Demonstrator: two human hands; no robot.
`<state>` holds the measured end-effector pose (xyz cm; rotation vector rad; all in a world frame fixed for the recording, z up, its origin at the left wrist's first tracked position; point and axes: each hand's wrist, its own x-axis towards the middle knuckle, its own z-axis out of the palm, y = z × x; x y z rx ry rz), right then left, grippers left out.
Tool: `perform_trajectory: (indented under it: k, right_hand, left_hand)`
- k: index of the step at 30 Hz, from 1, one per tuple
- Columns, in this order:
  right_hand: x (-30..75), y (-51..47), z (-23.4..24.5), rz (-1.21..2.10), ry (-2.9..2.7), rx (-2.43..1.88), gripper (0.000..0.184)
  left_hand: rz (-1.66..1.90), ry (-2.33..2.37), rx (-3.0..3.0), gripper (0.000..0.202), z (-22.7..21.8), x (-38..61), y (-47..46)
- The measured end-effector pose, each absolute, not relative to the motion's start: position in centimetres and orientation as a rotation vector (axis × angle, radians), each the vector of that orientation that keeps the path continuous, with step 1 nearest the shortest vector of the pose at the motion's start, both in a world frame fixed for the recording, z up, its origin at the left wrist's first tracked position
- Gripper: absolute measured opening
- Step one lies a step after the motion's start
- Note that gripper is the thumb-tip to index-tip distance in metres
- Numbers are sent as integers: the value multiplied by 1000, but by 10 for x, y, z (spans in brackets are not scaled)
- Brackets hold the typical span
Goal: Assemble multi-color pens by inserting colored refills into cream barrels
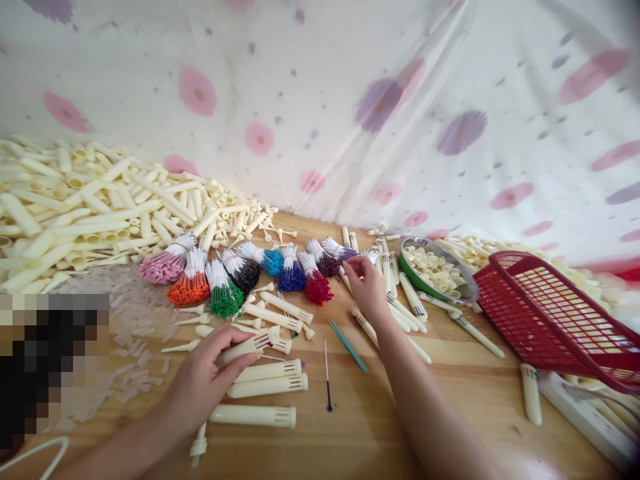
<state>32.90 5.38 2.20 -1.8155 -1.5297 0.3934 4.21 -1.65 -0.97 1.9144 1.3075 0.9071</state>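
My left hand is closed around a cream multicolour pen barrel, its slotted end pointing right with a small cream part at the tip. My right hand reaches forward, finger and thumb pinched at the purple refill bundle; what lies between the fingertips is too small to make out. Beside it are the dark maroon refill bundle and red refill bundle. Below my left hand lie slotted barrels. Between my hands are a single blue-tipped refill and teal tweezers.
Cream tubes are heaped at back left, with clear plastic pieces nearer. More refill bundles stand in a row. At right are a green-sided bowl of cream parts, a red basket and a power strip.
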Motion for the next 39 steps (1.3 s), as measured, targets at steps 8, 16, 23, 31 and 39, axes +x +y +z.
perform_trajectory:
  k: [8,16,23,31,39]
  right_hand:
    - [355,107,25,469,-1964,-1854,29]
    - [361,112,24,455,-1878,-1966,17]
    - [357,94,21,329,-1604,-2082,18]
    - [354,80,12,692,-1436,-2053,19]
    - [352,69,14,1077,-1284,-1815,23]
  left_hand:
    - [899,1271,1919,20,-8,41,-15]
    - [915,1275,1910,20,-7,41,-14]
    - [904,1272,1921,19,-7,42,-14]
    - [919,1271,1922,18,-8,40,-14]
    - [897,1276,1899,19,-10,39,-15]
